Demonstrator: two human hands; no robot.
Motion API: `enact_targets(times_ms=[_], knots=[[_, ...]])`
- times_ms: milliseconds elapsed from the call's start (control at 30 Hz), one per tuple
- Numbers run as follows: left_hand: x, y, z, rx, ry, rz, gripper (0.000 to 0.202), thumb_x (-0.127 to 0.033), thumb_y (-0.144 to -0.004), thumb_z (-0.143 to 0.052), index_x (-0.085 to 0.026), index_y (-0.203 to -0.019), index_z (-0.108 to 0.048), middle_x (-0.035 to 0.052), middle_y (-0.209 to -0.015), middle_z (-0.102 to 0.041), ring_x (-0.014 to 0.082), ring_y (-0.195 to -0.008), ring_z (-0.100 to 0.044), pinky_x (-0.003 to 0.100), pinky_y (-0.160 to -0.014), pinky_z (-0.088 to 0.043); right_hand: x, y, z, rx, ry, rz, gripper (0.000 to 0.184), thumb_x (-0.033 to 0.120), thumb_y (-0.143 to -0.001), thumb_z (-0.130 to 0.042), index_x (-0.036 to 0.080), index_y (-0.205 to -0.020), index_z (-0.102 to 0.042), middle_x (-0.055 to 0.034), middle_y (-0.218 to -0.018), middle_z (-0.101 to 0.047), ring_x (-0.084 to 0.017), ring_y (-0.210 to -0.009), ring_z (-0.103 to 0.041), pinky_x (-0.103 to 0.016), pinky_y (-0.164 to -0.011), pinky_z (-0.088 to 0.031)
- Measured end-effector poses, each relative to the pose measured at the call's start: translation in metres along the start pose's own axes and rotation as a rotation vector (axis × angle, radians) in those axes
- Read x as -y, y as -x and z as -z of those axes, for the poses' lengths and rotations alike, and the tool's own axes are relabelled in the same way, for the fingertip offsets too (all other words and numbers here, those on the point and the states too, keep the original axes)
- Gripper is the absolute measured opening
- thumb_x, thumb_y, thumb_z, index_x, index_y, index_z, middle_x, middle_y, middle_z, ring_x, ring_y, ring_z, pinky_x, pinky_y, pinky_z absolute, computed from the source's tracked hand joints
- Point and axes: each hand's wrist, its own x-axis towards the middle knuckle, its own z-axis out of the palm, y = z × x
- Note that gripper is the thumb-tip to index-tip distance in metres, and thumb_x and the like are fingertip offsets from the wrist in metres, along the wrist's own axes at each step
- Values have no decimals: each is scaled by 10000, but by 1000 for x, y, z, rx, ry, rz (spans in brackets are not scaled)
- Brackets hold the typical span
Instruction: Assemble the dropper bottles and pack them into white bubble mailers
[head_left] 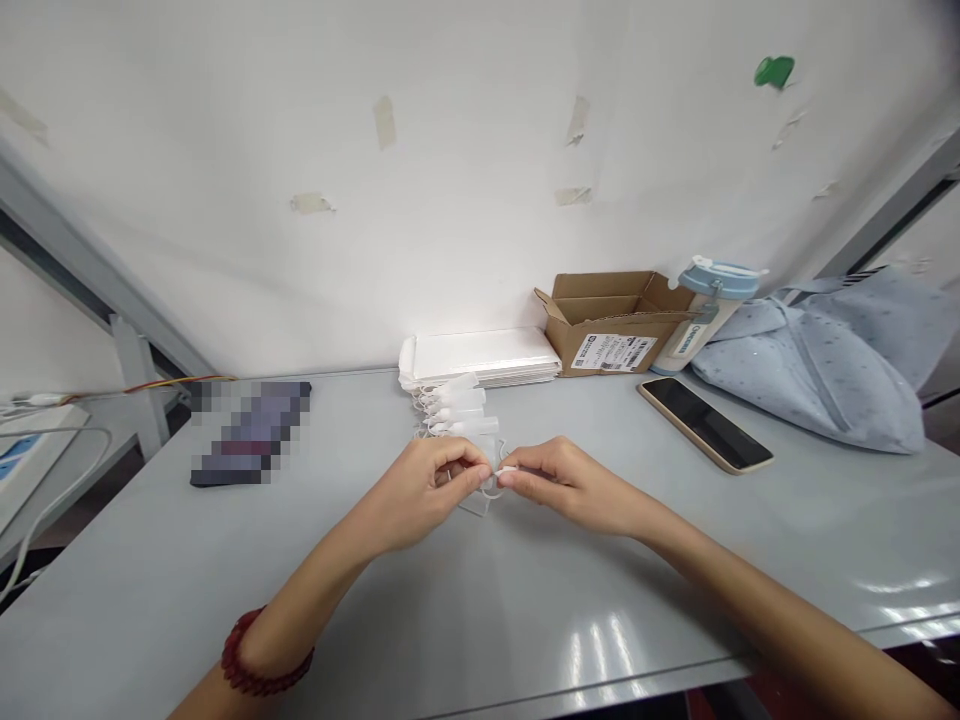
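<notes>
My left hand (pixel 442 485) and my right hand (pixel 562 483) meet above the grey table, fingertips almost touching. The left thumb and forefinger pinch a thin white cord (pixel 491 492). Between my right thumb and forefinger is a small white piece (pixel 507 469) joined to the cord; its exact kind is partly covered by the fingers. Just behind my hands lies a row of several translucent white tube-like pieces (pixel 469 425) with white loops at their left ends. A clear, thin-edged piece (pixel 475 506) lies under the fingertips, mostly hidden.
Against the wall rests a stack of flat white boxes (pixel 480 355), beside an open cardboard box (pixel 611 325). Further right are a blue-lidded cup (pixel 705 310), a phone (pixel 705 424) and a light blue fabric bag (pixel 810 360). A blurred dark item (pixel 251 435) and a power strip (pixel 37 450) are at left.
</notes>
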Motion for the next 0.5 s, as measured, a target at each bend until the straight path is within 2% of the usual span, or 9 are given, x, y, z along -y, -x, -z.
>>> enact_targets(times_ms=[133,233,333,433,500], knots=[[3,-1,-2,7,45,20,234,-332,-851,-464,-174,-746,-601,-24,-658,-514,101,-590,-434,218,-538,-343,0,-1,-3,-5,22,11,362,426,-899,-450,142,-734,-603,63,-545,-328,-65,-513,-292,-212,-471,-237],[6,-3,6,-6,100,53,225,-348,-833,-490,-172,-736,-590,-34,-616,-485,100,-563,-447,216,-530,-351,-3,-4,-2,-103,44,4,303,422,-869,-506,155,-914,-644,53,-574,-436,-74,-523,-367,-213,-499,-297],[12,-6,20,-121,128,100,227,-359,-817,-510,-169,-711,-574,-45,-561,-458,93,-523,-420,212,-509,-329,-11,-7,4,-278,37,21,338,374,-833,-570,165,-1098,-585,28,-657,-560,-93,-562,-475,-224,-545,-379],[20,-9,29,-246,133,161,242,-370,-811,-519,-170,-679,-551,-53,-522,-435,86,-497,-375,211,-497,-297,-21,-11,10,-405,5,61,273,323,-856,-529,177,-1084,-566,-17,-795,-632,-124,-678,-568,-240,-587,-441],[25,-12,30,-279,150,187,265,-382,-812,-516,-171,-652,-528,-55,-510,-429,84,-495,-361,212,-501,-287,-26,-13,12,-440,42,91,246,307,-862,-516,195,-1074,-570,-41,-907,-649,-149,-798,-600,-254,-620,-474]])
